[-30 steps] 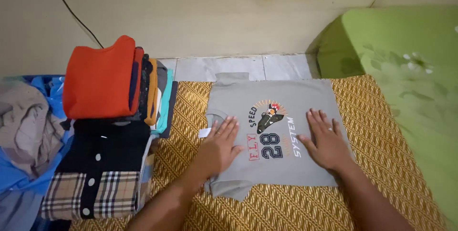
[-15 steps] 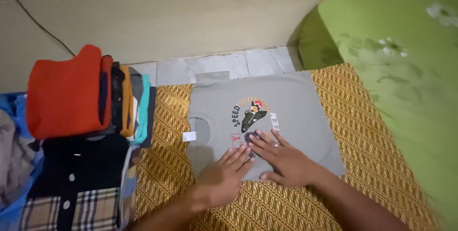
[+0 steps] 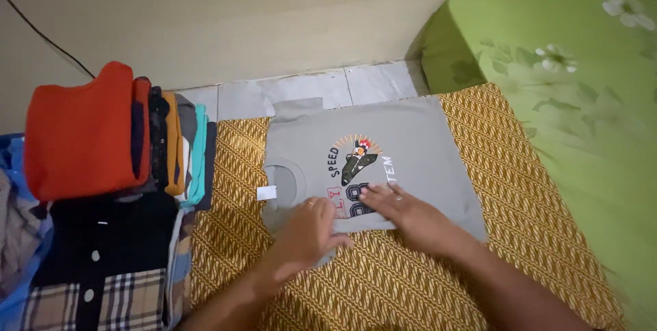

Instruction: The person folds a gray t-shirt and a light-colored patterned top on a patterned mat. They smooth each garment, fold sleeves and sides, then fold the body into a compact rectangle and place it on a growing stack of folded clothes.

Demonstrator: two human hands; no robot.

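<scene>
Sideways grey T-shirt (image 3: 410, 139), collar left, hands (image 3: 308, 232) flat

A stack of folded clothes (image 3: 116, 136) lies beside a patterned yellow cloth (image 3: 424, 283), near a green mattress (image 3: 575, 98).

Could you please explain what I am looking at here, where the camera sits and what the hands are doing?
There is no machine: a person wears a camera on the head, so the one view looks down at their own bare hands. Both rest flat on a grey T-shirt with a printed front, spread on a yellow patterned cloth on the floor. The left hand and the right hand press its near edge; neither grips anything. To the left stands a pile of folded clothes, orange on top, with a checked shirt before it. A green mattress lies to the right.
</scene>
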